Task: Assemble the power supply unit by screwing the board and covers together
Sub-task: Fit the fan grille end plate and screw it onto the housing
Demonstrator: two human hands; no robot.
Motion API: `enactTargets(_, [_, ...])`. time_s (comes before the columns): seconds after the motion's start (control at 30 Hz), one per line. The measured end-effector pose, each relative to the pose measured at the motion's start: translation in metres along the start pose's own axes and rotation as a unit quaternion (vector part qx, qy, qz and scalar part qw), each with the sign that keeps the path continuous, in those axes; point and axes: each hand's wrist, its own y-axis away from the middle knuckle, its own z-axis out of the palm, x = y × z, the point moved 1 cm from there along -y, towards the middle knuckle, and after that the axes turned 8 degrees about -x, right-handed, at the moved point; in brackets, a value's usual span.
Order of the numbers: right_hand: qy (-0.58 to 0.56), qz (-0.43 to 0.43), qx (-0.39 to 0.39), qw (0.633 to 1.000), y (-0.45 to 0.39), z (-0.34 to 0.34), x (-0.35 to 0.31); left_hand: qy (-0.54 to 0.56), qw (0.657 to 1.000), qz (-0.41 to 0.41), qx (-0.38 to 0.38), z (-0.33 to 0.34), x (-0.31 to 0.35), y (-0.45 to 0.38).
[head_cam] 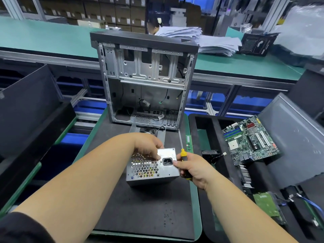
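Steadying the boxy grey metal power supply unit on the black foam mat with my left hand gripping its top, my right hand clasping the yellow-handled screwdriver, I judge the next move: seating its tip in a cover screw.

A silver power supply unit, honeycomb vent and black socket facing up, sits on dark foam mat.

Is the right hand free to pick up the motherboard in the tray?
Probably not yet: the right hand grips the screwdriver and touches the power supply; the motherboard itself lies uncovered.
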Motion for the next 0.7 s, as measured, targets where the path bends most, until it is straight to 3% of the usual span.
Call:
enactTargets(0.17, [0.011,0.002,0.005,1.000,0.000,-0.001,-0.003,0.084,0.996,0.000,-0.012,0.002,-0.003,-0.009])
enactTargets(0.4, [-0.058,0.022,0.021,0.998,0.001,0.003,0.001,0.101,0.994,-0.022,-0.037,0.000,-0.005,-0.019])
enactTargets(0.6, [0.022,0.016,0.034,0.999,0.005,0.001,-0.004,0.103,0.990,-0.046,-0.079,-0.002,-0.008,-0.024])
enactTargets(0.7, [0.119,0.006,0.081,0.990,0.013,-0.003,-0.010,0.122,0.988,-0.038,-0.085,-0.002,-0.011,-0.026])
